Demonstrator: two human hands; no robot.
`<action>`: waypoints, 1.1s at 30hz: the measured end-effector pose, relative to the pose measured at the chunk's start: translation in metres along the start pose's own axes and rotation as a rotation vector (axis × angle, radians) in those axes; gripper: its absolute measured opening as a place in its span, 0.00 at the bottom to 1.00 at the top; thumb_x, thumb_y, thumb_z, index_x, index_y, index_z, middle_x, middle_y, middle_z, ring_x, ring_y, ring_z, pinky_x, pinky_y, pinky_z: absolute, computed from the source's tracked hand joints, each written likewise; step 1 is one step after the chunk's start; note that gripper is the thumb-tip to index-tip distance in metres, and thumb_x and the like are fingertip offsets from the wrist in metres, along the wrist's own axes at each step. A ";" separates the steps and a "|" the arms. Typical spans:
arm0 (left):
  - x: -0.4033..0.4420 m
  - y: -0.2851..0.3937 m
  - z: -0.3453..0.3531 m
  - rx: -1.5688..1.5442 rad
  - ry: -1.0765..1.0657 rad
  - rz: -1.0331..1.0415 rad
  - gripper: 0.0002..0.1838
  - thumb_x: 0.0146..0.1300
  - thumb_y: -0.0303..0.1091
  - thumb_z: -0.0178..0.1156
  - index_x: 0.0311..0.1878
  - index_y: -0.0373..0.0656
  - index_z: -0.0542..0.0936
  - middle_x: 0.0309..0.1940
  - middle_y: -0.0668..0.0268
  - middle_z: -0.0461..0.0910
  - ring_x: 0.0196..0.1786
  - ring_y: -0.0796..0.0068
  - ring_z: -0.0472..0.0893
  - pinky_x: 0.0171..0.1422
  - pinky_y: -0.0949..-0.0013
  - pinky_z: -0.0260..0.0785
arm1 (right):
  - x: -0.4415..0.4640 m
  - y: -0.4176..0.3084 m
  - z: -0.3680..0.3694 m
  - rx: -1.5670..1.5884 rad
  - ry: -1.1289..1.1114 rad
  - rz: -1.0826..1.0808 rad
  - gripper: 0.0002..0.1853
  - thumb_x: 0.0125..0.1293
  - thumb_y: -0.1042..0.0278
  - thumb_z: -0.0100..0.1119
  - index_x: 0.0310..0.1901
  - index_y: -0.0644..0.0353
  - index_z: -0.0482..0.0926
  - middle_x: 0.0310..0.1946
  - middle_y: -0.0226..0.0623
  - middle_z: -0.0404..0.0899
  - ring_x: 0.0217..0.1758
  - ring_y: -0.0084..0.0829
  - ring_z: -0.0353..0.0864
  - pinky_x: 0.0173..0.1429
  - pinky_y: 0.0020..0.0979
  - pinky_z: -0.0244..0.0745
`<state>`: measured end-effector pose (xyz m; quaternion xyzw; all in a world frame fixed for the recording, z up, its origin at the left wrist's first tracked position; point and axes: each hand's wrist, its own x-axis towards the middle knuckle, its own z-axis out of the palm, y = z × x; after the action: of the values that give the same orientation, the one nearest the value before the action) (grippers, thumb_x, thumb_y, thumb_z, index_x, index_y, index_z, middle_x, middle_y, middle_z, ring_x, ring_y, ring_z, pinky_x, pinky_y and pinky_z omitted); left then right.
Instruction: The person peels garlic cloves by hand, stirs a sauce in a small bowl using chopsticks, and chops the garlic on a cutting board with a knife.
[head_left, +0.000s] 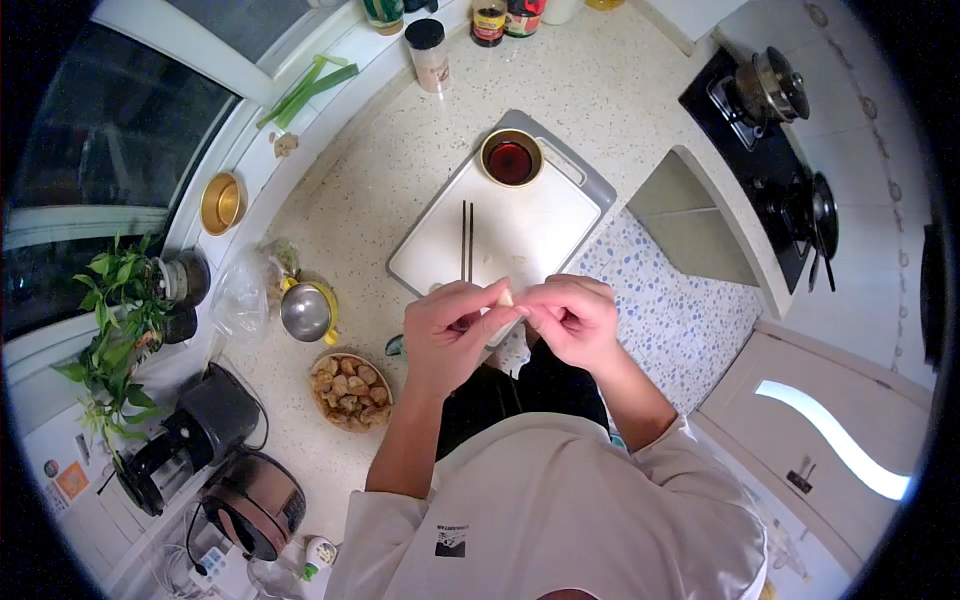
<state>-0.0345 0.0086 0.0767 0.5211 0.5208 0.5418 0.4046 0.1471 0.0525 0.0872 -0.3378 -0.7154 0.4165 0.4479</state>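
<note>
Left hand [447, 325] and right hand [577, 322] meet, thumbs and forefingers pinching one small, pale piece [506, 298] over the near edge of the white, grey-rimmed rectangular cutting board [540, 215], perhaps so bits drop onto it.

The small held piece [507, 298] is creamy white. The cutting board [545, 225] is white with a grey border; the chopsticks [464, 240] are dark brown. The bowl [537, 155] is gold, its liquid [509, 161] deep reddish brown. The countertop [370, 190] is cream with fine dark flecks, the floor [690, 290] whitish with scattered blue blotches. The T-shirt [570, 500] is pale grey-white with a black logo [450, 548], the shorts [470, 410] black. The scallion stalks [305, 97] are green, the gas hob [715, 85] black, the food chunks [350, 388] golden brown.
</note>
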 end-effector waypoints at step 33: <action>-0.002 -0.004 0.004 -0.281 0.030 -0.361 0.12 0.65 0.28 0.71 0.51 0.38 0.88 0.31 0.70 0.86 0.31 0.87 0.77 0.36 0.81 0.68 | 0.002 -0.003 0.005 0.046 -0.011 0.123 0.11 0.63 0.77 0.70 0.47 0.59 0.87 0.16 0.27 0.72 0.16 0.17 0.62 0.23 0.23 0.59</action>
<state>-0.0308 0.0074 0.0721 0.3497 0.5309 0.5355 0.5559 0.1416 0.0512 0.0893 -0.3687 -0.6860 0.4613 0.4251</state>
